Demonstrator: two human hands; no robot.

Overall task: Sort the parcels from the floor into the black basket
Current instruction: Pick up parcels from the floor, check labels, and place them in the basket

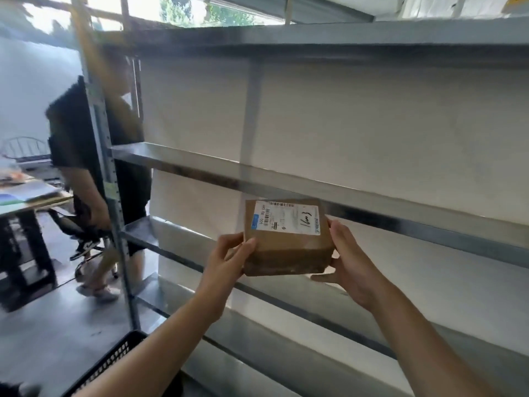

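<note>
- Parcel (pixel 289 247): one brown cardboard box, which we hold up between our two hands, clear of the floor and outside the basket.
- Label (pixel 286 218): white, on the parcel's upper face, with a barcode and a handwritten mark.
- Left hand (pixel 229 259): grips the parcel's left edge, fingers curled round it.
- Right hand (pixel 346 262): holds the parcel's right side, fingers up along the edge, palm at the lower corner.
- Black basket (pixel 114 365): below and left of our left hand, under the forearm; we see one perforated corner.
- Metal shelving (pixel 286 186): just behind both hands.
- Another person (pixel 86 138): well left of our left hand, beside a desk (pixel 34 197) carrying papers.
</note>
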